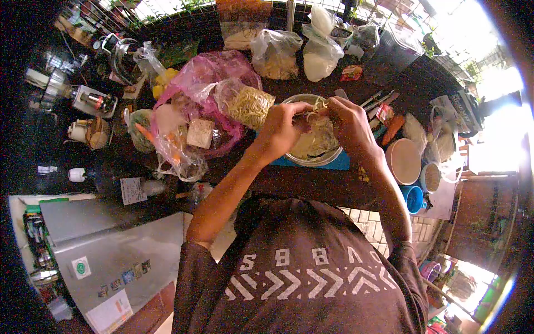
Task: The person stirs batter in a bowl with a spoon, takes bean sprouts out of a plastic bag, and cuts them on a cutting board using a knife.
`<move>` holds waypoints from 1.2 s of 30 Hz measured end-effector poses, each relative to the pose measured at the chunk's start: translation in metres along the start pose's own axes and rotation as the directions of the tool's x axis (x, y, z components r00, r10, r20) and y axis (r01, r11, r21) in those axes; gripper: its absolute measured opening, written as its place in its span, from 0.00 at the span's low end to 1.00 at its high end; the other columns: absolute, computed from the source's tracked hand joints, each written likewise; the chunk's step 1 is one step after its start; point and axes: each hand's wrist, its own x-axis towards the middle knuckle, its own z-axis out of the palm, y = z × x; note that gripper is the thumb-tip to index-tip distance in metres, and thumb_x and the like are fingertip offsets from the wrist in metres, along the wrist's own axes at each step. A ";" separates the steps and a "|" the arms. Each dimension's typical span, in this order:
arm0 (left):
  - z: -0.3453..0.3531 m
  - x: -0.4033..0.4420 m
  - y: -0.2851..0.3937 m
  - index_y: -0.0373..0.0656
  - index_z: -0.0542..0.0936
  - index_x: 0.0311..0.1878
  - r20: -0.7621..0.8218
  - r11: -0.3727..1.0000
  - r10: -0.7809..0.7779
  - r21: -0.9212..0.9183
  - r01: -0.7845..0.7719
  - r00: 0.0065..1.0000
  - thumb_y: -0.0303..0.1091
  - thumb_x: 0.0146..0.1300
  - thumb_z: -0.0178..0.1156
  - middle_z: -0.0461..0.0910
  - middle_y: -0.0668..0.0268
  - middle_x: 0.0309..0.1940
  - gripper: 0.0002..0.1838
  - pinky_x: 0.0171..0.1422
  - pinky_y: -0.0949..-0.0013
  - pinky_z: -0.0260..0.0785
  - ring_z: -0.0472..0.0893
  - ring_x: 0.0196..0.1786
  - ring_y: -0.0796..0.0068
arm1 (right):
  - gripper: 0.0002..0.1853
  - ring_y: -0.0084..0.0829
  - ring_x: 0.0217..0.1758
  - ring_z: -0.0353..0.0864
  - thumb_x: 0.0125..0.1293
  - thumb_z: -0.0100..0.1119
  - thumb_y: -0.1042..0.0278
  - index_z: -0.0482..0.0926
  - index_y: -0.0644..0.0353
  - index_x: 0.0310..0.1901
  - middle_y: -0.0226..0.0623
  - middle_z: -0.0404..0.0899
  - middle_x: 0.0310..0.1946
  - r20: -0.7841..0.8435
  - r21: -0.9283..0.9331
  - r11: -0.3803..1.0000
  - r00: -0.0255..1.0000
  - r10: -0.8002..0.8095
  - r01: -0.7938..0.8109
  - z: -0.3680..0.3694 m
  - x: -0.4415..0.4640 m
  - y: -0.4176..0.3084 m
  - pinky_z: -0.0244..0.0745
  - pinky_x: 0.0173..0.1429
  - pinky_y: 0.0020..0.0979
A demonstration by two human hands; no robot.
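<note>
Both hands are over a pale round bowl (313, 163) that holds yellowish liquid and a pale mass. My left hand (282, 131) reaches in from the left, fingers pinched together near the rim; what lies between them is too small to make out. Opposite it, my right hand (353, 123) is closed in a pinch on a few bean sprouts (320, 103), fingertips almost meeting the left ones. A clear bag of bean sprouts (250, 107) lies open beside my left hand. Under the bowl sits a blue board (340, 162).
A pink plastic bag (189, 75) with a pale block (199, 133) spreads to the left. Clear bags (276, 55) stand behind. To the right are knives (372, 100), a carrot (394, 129), a round beige lid (403, 161) and a blue cup (412, 199).
</note>
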 end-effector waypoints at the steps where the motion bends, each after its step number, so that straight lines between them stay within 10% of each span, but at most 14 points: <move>1: 0.001 0.000 -0.005 0.34 0.85 0.51 -0.006 0.999 -0.028 -0.041 0.027 1.000 0.23 0.60 0.67 0.88 0.47 0.45 0.15 0.56 0.58 0.79 0.88 0.50 0.49 | 0.10 0.54 0.40 0.81 0.58 0.60 0.84 0.78 0.66 0.43 0.47 0.79 0.35 0.000 0.000 1.000 1.000 -0.001 0.001 -0.002 0.000 -0.002 0.77 0.45 0.45; 20: 0.011 0.002 -0.014 0.36 0.85 0.50 0.139 0.930 -0.232 -0.259 0.261 0.963 0.28 0.70 0.58 0.89 0.54 0.42 0.11 0.53 0.58 0.82 0.90 0.46 0.62 | 0.15 0.49 0.50 0.88 0.66 0.61 0.76 0.82 0.64 0.54 0.49 0.87 0.46 0.083 0.138 0.962 0.970 0.227 -0.236 0.001 -0.010 -0.005 0.82 0.55 0.42; 23: 0.030 -0.003 -0.015 0.38 0.81 0.59 0.180 0.559 -0.447 -0.709 0.431 0.876 0.32 0.77 0.48 0.86 0.56 0.52 0.16 0.56 0.57 0.82 0.88 0.49 0.64 | 0.19 0.54 0.57 0.85 0.67 0.60 0.75 0.80 0.63 0.60 0.50 0.86 0.54 0.077 0.139 0.974 0.983 0.168 -0.178 0.001 -0.009 -0.006 0.80 0.60 0.44; 25: 0.036 -0.005 -0.006 0.39 0.76 0.65 0.396 0.020 -0.577 -0.868 0.497 0.714 0.38 0.80 0.39 0.83 0.58 0.59 0.22 0.64 0.51 0.78 0.85 0.57 0.60 | 0.21 0.53 0.62 0.82 0.67 0.60 0.75 0.80 0.62 0.62 0.50 0.84 0.58 0.072 0.112 0.984 0.989 0.128 -0.136 0.001 -0.008 -0.012 0.79 0.64 0.44; 27: 0.045 -0.016 -0.006 0.40 0.76 0.64 0.289 0.168 -0.538 -0.884 0.437 0.792 0.41 0.79 0.39 0.83 0.58 0.59 0.23 0.66 0.49 0.75 0.84 0.58 0.59 | 0.23 0.51 0.59 0.80 0.69 0.57 0.80 0.77 0.62 0.66 0.49 0.84 0.56 0.040 -0.126 0.992 0.999 -0.027 0.032 0.002 -0.007 -0.022 0.76 0.65 0.44; 32: 0.050 -0.004 -0.014 0.41 0.76 0.61 0.461 -0.354 -0.577 -0.885 0.302 0.675 0.49 0.76 0.38 0.82 0.58 0.57 0.26 0.68 0.45 0.72 0.82 0.59 0.57 | 0.25 0.48 0.61 0.80 0.69 0.61 0.77 0.77 0.61 0.68 0.48 0.85 0.57 0.109 -0.198 0.980 0.994 -0.013 0.035 -0.004 -0.013 -0.025 0.76 0.66 0.44; 36: 0.058 -0.002 -0.021 0.39 0.81 0.51 0.456 -0.356 -0.573 -0.887 0.294 0.681 0.53 0.78 0.48 0.83 0.55 0.48 0.24 0.60 0.48 0.78 0.83 0.48 0.58 | 0.20 0.42 0.54 0.84 0.69 0.66 0.75 0.82 0.59 0.62 0.46 0.87 0.51 0.008 0.053 0.991 0.993 0.121 -0.121 -0.025 -0.011 -0.035 0.79 0.59 0.39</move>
